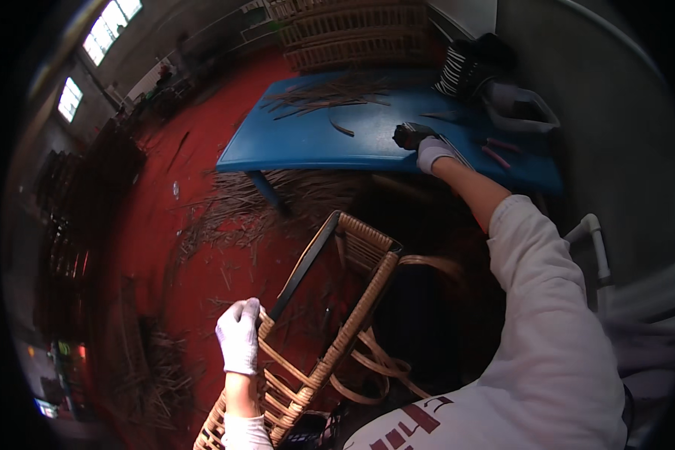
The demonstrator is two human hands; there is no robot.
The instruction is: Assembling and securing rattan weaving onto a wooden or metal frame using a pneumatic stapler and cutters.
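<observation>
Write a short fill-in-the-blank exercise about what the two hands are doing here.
1. The left hand grips the woven ____ frame.
2. The right hand reaches to a dark tool lying on the ____ table.
3. Both hands wear ____ gloves.
4. Loose strips litter the ____ floor under the table.

Missing words: wicker; blue; white; red

red floor (202,225), blue table (315,142), bright windows (109,26)

Dim fisheye view, bright windows (101,34) upper left, dark curved rim, soft blur
</observation>
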